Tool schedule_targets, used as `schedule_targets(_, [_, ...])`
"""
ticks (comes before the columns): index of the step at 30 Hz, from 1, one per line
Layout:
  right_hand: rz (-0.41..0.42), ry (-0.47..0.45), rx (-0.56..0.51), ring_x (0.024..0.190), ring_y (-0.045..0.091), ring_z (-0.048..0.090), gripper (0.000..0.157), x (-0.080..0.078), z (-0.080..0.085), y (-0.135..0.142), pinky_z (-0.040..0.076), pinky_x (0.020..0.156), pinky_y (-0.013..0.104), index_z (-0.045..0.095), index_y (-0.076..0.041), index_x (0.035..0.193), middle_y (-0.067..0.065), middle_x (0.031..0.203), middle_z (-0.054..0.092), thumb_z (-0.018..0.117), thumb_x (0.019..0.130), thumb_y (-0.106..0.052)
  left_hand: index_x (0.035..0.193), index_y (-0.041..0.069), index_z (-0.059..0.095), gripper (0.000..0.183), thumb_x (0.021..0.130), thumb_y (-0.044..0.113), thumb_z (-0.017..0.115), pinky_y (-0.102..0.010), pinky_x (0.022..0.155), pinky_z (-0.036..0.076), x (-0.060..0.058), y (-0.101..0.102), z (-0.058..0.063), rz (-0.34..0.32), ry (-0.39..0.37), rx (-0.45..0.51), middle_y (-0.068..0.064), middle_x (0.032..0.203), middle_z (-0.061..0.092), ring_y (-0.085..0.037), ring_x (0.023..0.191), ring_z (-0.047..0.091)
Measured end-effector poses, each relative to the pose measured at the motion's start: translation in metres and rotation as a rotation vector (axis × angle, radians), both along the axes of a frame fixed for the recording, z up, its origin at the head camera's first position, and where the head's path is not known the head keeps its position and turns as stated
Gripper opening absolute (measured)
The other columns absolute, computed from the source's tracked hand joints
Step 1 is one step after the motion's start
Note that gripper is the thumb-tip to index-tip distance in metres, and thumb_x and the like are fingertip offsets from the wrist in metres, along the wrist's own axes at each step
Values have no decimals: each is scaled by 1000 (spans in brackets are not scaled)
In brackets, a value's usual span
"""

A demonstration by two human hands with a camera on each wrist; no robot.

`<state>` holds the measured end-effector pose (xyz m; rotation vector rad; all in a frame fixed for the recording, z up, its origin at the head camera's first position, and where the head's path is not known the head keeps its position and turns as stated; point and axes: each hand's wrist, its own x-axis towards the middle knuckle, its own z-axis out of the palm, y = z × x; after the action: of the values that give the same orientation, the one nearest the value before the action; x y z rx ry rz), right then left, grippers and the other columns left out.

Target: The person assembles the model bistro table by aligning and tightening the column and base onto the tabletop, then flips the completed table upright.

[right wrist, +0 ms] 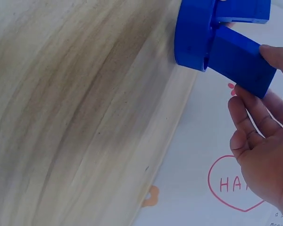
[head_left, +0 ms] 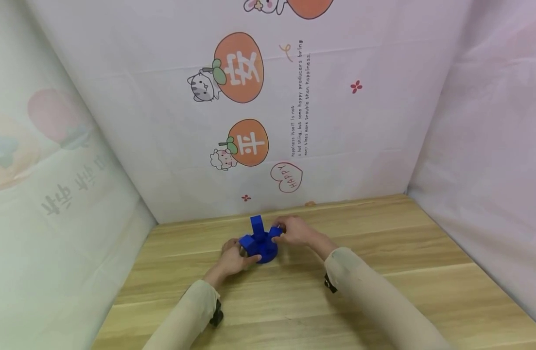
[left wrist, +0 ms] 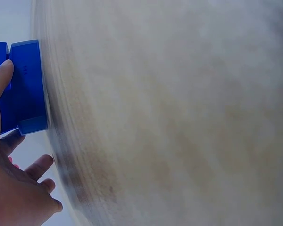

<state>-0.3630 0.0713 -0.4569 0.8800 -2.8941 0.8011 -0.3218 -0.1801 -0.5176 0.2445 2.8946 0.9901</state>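
A blue round base (head_left: 268, 254) sits on the wooden table with blue rectangular blocks standing from it. One block (head_left: 256, 224) rises upright at the back, another (head_left: 247, 242) leans out left, and a third (head_left: 275, 232) leans right. My left hand (head_left: 233, 258) grips the base from the left, its thumb across the front and fingers behind the left block. In the left wrist view the thumb lies on the blue side wall (left wrist: 29, 82). My right hand (head_left: 295, 230) pinches the tilted right block (right wrist: 243, 61) near its outer end, thumb on one face and fingers on the other.
The wooden table (head_left: 285, 301) meets a white printed cloth (head_left: 171, 160) just behind the blue piece. Cloth sides stand at left (head_left: 66, 243) and right (head_left: 482, 184). A small black device (head_left: 216, 313) hangs at the left wrist, another (head_left: 330, 283) at the right.
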Motion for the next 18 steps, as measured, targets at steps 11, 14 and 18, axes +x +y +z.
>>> schedule_targets(11, [183,90,70,128,28,58,47,5,6,2,45,110,47,66,-11,130,10,135,64,75,84,-22,149,6,46,90,82,61,73,-62,112,32,0,0,-2,-8,25,0,-20,145,47,-43,139,35])
schedule_targets(14, [198,80,89,131,30,56,50,4,7,4,43,111,48,64,-12,132,10,138,62,75,84,-20,148,5,46,89,83,60,73,-62,112,32,1,0,-1,-12,26,-1,-20,145,47,-43,139,35])
schedule_targets(18, [211,57,119,135,30,53,57,1,7,6,43,112,49,60,-12,138,10,143,58,71,82,-14,149,6,46,89,83,60,73,-63,113,31,1,1,1,-10,26,-5,-21,147,46,-44,141,33])
